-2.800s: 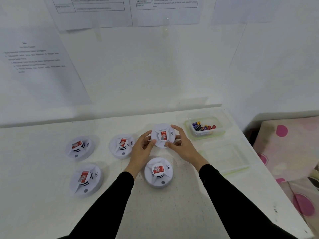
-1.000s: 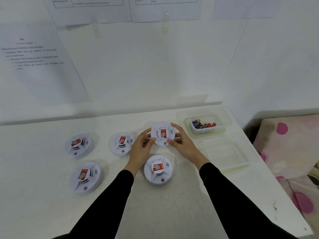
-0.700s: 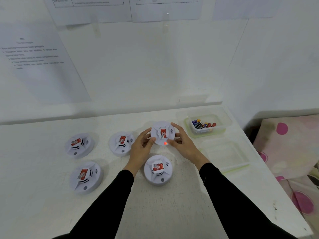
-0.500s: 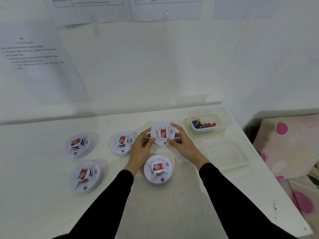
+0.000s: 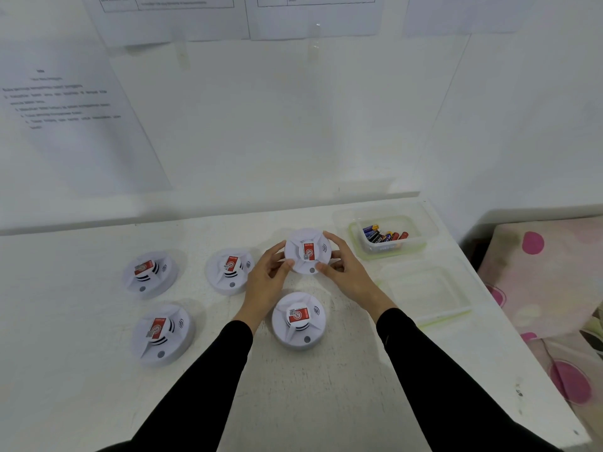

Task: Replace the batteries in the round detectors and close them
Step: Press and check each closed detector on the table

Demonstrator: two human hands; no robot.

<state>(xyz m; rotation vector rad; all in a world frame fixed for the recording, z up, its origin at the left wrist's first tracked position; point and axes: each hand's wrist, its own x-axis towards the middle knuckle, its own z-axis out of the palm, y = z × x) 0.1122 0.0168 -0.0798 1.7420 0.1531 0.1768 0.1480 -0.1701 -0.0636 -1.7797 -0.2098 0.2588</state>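
One detector [image 5: 308, 251], rim behind both hands [image 5: 266, 283] [image 5: 351, 276]

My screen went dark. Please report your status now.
Left grip and right grip both on far detector rim. Cover looks closed. Battery box apart, nothing blocking.

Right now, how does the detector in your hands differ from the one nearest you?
The held detector is gripped at its rim by the left hand and right hand; the near detector lies untouched on the table. The held detector's red label runs front to back; the near detector's runs side to side. Both are white, round, closed.
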